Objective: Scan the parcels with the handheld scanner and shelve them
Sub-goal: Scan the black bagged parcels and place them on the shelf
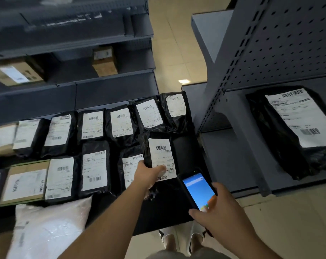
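Note:
My left hand (149,174) grips a black poly parcel (159,156) by its lower edge, thumb on its white barcode label, holding it over the low dark shelf (184,144). My right hand (222,212) holds the handheld scanner (197,189), a black phone-like device with a lit blue screen, just right of and below the parcel. Several more black labelled parcels (92,124) lie in two rows on the same shelf to the left.
A white bag (50,227) lies at the lower left. Cardboard boxes (104,61) stand on the upper left shelves. A second grey pegboard rack (270,53) on the right carries one large black parcel (289,131). Tiled floor (177,43) runs between the racks.

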`<control>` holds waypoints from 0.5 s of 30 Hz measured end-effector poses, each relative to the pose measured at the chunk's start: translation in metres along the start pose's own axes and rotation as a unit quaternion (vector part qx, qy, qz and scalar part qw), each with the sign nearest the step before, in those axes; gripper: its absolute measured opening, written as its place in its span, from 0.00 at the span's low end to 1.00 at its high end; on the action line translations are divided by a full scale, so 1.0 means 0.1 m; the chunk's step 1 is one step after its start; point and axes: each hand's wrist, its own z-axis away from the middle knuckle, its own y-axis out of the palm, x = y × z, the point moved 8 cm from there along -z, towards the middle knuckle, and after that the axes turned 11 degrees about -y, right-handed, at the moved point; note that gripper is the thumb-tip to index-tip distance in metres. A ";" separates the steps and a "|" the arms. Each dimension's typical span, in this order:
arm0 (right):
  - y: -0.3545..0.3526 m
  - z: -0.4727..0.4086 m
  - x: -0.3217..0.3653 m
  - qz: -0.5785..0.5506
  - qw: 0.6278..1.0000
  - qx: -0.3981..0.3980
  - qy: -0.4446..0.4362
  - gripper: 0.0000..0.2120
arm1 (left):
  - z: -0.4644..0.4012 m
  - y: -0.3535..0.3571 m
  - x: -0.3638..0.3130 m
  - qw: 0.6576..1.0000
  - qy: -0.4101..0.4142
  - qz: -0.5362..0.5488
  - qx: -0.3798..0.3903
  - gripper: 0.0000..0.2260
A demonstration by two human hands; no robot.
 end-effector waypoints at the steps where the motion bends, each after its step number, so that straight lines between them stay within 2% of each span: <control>1: -0.01 0.02 0.08 0.003 1.000 0.001 -0.011 0.46 | 0.02 -0.08 -0.01 1.000 0.009 0.011 0.006 0.24; 7: -0.12 0.17 0.65 0.015 0.997 0.013 -0.080 0.46 | 0.36 -0.69 -0.19 0.994 0.086 0.067 -0.019 0.30; 15: -0.34 0.35 1.40 0.061 0.978 0.048 -0.192 0.38 | 0.83 -1.38 -0.47 0.972 0.182 0.137 -0.060 0.38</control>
